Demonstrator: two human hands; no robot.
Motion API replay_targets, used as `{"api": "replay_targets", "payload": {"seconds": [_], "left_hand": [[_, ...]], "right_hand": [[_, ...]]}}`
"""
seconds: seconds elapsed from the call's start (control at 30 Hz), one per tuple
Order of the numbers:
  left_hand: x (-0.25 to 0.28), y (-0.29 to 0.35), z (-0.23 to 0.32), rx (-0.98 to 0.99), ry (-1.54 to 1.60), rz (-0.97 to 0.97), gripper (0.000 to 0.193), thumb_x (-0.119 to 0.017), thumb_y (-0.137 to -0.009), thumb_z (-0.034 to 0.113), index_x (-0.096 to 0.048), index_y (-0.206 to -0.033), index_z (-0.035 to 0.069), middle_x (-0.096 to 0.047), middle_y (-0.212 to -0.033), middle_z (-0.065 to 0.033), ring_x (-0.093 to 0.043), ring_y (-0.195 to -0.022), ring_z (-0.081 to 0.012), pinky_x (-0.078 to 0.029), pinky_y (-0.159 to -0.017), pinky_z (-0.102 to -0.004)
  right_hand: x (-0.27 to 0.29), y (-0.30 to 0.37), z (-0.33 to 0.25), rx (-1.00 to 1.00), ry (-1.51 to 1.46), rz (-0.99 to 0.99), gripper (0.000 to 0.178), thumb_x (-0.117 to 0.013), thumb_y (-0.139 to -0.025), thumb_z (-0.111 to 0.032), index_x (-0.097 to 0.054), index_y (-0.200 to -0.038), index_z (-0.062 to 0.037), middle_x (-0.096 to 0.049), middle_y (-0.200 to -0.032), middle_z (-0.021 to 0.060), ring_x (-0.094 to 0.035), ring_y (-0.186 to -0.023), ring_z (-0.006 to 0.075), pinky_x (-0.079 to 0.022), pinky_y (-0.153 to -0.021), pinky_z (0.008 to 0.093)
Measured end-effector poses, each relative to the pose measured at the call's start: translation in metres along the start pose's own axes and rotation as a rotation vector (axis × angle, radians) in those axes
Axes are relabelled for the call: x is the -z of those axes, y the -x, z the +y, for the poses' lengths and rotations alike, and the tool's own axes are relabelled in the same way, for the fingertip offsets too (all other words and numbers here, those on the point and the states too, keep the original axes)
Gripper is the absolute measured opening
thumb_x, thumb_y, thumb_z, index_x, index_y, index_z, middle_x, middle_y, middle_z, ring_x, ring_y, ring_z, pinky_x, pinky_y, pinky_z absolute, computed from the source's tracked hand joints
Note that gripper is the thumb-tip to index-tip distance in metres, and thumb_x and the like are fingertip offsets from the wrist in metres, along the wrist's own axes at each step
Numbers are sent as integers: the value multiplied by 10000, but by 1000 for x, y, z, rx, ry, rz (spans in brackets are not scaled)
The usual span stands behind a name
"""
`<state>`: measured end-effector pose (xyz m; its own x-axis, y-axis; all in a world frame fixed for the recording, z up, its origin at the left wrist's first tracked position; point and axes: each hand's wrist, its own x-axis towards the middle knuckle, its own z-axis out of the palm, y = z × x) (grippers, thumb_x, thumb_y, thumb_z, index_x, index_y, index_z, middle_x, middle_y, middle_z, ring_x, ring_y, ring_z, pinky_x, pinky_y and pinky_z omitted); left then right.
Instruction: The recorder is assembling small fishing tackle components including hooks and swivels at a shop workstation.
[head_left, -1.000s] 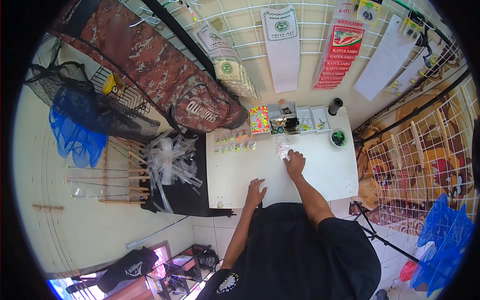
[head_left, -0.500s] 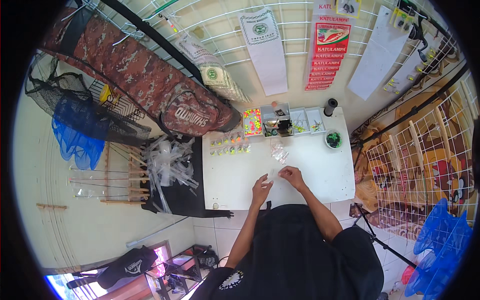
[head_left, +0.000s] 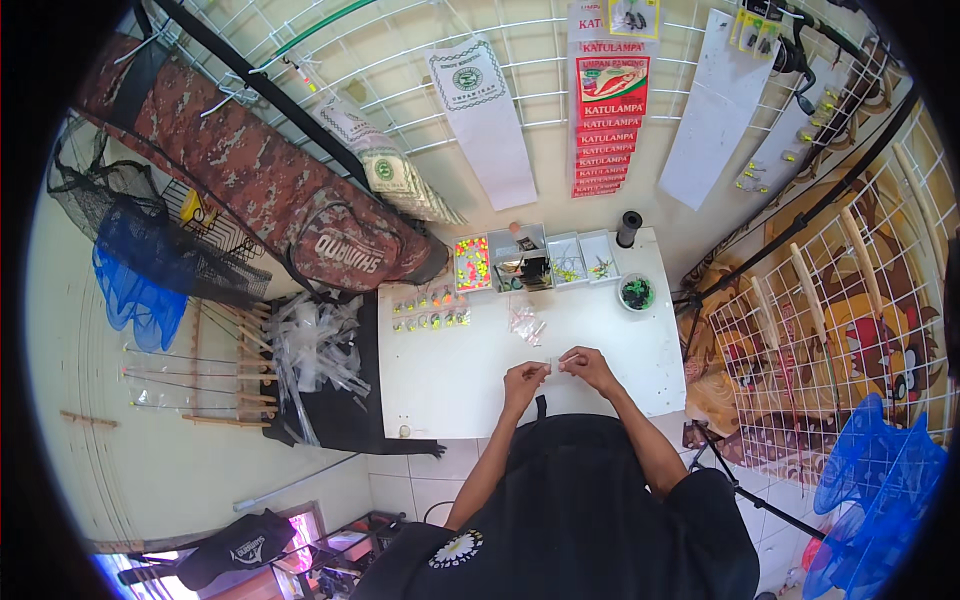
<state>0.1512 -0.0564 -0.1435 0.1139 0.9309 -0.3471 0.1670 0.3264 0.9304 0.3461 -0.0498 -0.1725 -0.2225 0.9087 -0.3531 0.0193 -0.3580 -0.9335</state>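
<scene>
Near the front edge of the white table, my left hand and my right hand face each other with fingertips pinched. Between them is a small clear plastic bag, gripped from both sides; its contents are too small to make out. Just beyond lies a loose pile of clear little bags. Farther left, several small packed pieces with bright yellow and orange bits lie in two rows.
Along the table's back stand a box of neon beads, a grey divided bin, white trays, a dark cylinder and a round tub of green-black pieces. At left are a camouflage rod bag and heaped plastic wrappers.
My hands have come closer together and nearer to me, and both now pinch the little bag. The whole view has shifted, so the table sits lower and farther left.
</scene>
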Motion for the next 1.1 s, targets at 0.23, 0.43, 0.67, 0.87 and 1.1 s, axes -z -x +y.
{"api": "replay_targets", "payload": {"seconds": [0.23, 0.43, 0.67, 0.87, 1.1], "left_hand": [[-7, -9, 13, -50, -193, 121, 200, -758, -800, 188, -739, -883, 7, -716, -770, -75, -659, -701, -114, -517, -691, -247], [-8, -8, 18, -97, -266, 118, 201, -756, -798, 181, -735, -882, 0, -721, -777, -101, -685, -731, -130, -528, -676, -257], [-4, -4, 20, -121, -256, 81, 216, -803, -754, 183, -732, -837, -3, -706, -731, -66, -635, -671, -85, -507, -643, -238], [-11, 3, 25, -110, -208, 37, 243, -822, -734, 178, -724, -874, 5, -702, -764, -35, -589, -667, -59, -481, -628, -220], [-7, -2, 17, -153, -203, 25, 261, -827, -721, 164, -703, -896, 16, -709, -823, -32, -602, -695, -75, -472, -645, -227]], "right_hand": [[-6, -5, -13, 186, 258, 359, 257, -778, -792, -187, -594, -893, -39, -624, -742, 12, -568, -684, 68, -445, -596, 221], [-17, -6, -19, 79, 14, 77, 203, -745, -822, -184, -645, -869, -13, -659, -743, 42, -607, -670, 96, -493, -626, 232], [-15, -10, -15, -44, -99, -2, 201, -719, -833, -156, -682, -914, 25, -689, -803, 71, -636, -704, 107, -514, -643, 243], [-7, -8, -16, -8, -95, 34, 153, -714, -801, -77, -668, -889, 38, -701, -800, 95, -661, -715, 125, -526, -664, 240], [-8, 3, -39, -30, 37, 146, 202, -777, -730, -71, -664, -875, 15, -697, -751, 83, -645, -668, 106, -503, -630, 229]]}}
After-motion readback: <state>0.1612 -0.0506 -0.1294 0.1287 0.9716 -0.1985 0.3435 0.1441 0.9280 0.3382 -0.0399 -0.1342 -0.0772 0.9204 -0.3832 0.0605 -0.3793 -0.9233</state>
